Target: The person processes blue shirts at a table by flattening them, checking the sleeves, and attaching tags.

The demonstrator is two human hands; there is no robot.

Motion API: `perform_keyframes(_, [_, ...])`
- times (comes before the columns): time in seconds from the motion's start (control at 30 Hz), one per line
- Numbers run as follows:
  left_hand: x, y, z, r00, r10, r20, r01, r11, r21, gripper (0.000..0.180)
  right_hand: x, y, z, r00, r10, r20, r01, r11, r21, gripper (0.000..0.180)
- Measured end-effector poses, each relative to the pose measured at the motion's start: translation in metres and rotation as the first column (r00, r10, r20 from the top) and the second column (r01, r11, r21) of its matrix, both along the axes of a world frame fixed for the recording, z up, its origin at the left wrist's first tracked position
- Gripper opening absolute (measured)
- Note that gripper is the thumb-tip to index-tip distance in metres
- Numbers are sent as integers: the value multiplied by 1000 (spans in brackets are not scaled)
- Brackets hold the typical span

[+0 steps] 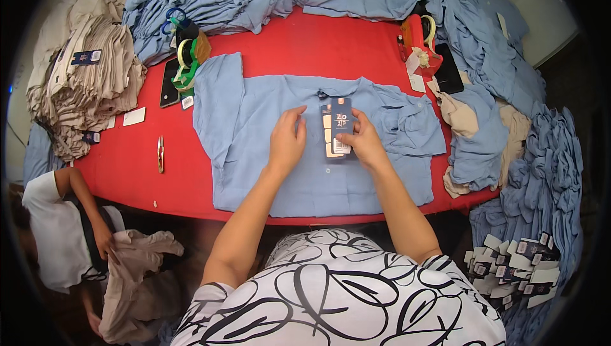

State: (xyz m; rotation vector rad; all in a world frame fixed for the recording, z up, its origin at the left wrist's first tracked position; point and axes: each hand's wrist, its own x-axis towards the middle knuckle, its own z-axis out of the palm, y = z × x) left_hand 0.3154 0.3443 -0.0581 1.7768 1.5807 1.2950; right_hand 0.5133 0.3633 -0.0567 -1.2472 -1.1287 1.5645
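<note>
A light blue shirt [273,187] lies spread on the red table in front of me, its collar toward the far side. My right hand [361,142] pinches a dark blue hang tag [342,105] between thumb and fingers, over the middle of the shirt. Beside that tag hangs a second one with pale rectangles [328,137]. My left hand [288,140] hovers just left of the tags, fingers bent and slightly apart, with nothing in it. One shirt sleeve [219,94] points up at the left; the other lies bunched at the right.
A green tape dispenser [186,66] and phone [169,83] stand left; a red dispenser [423,40] and phone [449,69] right. Thread snips [161,155] lie on the red table [127,174]. Beige [102,85] and blue garment piles [210,2] ring it. A person [57,231] handles beige cloth at lower left.
</note>
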Motion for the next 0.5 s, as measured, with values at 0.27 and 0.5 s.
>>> perform_keyframes(0.27, [0, 76, 4, 998, -43, -46, 48, 993, 107, 20, 1, -15, 16, 904, 69, 421, -152, 974, 169, 43])
perform_keyframes(0.5, [4, 137, 14, 882, -387, -270, 300, 901, -313, 18, -9, -17, 21, 764, -91, 639, -55, 977, 205, 41])
